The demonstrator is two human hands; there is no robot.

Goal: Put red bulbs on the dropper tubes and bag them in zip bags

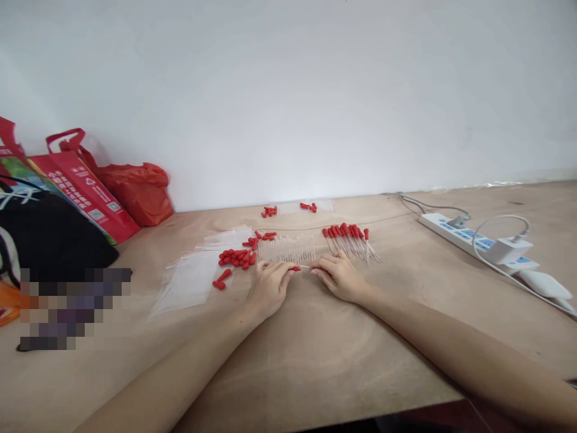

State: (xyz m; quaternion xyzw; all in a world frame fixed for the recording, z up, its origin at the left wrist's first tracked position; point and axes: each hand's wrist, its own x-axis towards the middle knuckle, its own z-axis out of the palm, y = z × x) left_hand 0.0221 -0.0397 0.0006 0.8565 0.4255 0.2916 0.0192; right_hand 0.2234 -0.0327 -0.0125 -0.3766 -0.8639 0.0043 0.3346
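Note:
My left hand (pixel 270 285) pinches a red rubber bulb (pixel 295 269) at the middle of the table. From its right end a thin clear tube (pixel 305 266) runs to the fingertips of my right hand (pixel 337 275), which are closed on it. Just beyond my hands lies a row of bare clear tubes (pixel 288 248). Loose red bulbs (pixel 237 257) are heaped left of that row. To the right, several tubes with red bulbs on their ends (pixel 349 237) lie side by side.
Clear plastic bags (pixel 187 279) lie left of the bulbs. More red bulbs (pixel 269 211) rest on a bag near the wall. Red bags (pixel 135 192) and a black bag (pixel 58 234) stand at the left. A white power strip (pixel 469 240) with plugs and cables is at the right.

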